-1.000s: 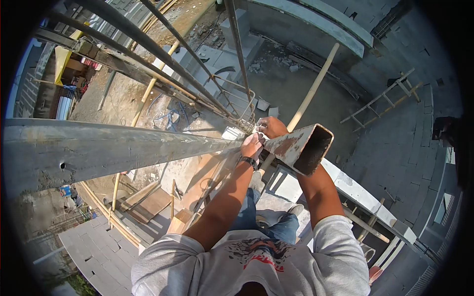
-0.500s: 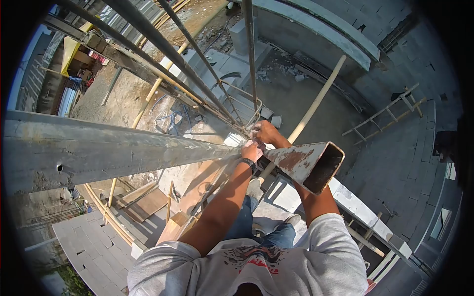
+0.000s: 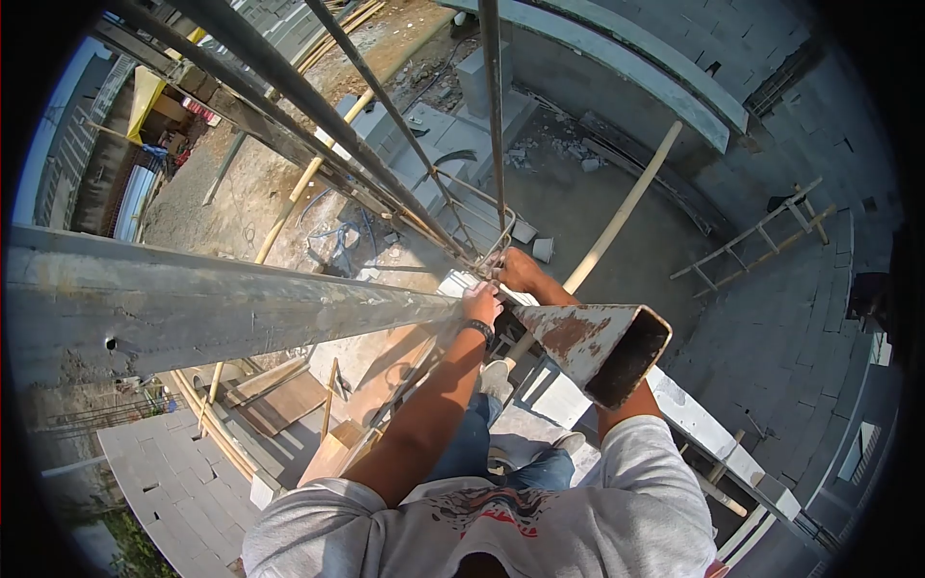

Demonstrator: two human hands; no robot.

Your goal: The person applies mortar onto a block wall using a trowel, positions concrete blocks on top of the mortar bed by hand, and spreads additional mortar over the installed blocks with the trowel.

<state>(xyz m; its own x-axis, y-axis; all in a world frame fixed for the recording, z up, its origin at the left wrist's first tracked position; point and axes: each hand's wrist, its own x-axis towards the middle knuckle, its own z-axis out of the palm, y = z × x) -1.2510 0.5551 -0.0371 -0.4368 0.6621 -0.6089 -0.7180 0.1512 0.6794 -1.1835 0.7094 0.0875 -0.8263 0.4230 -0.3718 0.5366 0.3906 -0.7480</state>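
Note:
My left hand (image 3: 481,302), with a dark band at its wrist, is closed beside the foot of the rebar column, between the large grey metal beam (image 3: 231,299) and a rusty square tube (image 3: 602,349). My right hand (image 3: 518,271) is curled just beyond it, against the lower end of the upright rebar (image 3: 494,116) and a bent steel stirrup (image 3: 508,229). Fingers of both hands come close together there. What they pinch is too small and hidden to name. The tube's open end points up toward me and covers part of my right forearm.
A long bamboo pole (image 3: 626,207) slants up to the right beyond my hands. A wooden ladder (image 3: 756,236) leans at the right. Pale block walling (image 3: 694,424) runs below right. Planks (image 3: 275,395) lie at the lower left, with blue cord (image 3: 337,241) on the ground.
My left hand has shifted slightly left and down, a little away from the right. My right hand has turned lower against the rebar. The view has moved a little.

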